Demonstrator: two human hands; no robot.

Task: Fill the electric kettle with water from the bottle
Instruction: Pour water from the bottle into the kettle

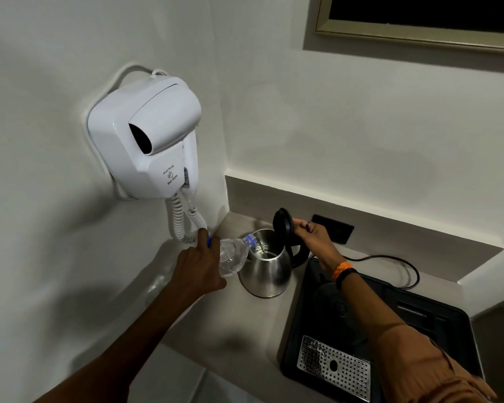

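A steel electric kettle (pixel 269 271) stands on the grey counter (pixel 239 321) in the corner, its black lid (pixel 282 225) swung upright. My right hand (pixel 312 237) holds that lid open from the right. My left hand (pixel 200 269) grips a clear plastic bottle (pixel 233 255) tipped on its side, neck with a blue ring over the kettle's mouth. A thin stream of water runs from the neck into the kettle. A blue cap (pixel 208 241) is pinched between the fingers of my left hand.
A white wall-hung hair dryer (pixel 146 141) with a coiled cord (pixel 186 225) hangs just left of the kettle. A black tray (pixel 419 324) with a perforated metal grate (pixel 332 367) and the kettle base lies to the right. A black cable (pixel 402 266) and wall socket (pixel 335 228) sit behind.
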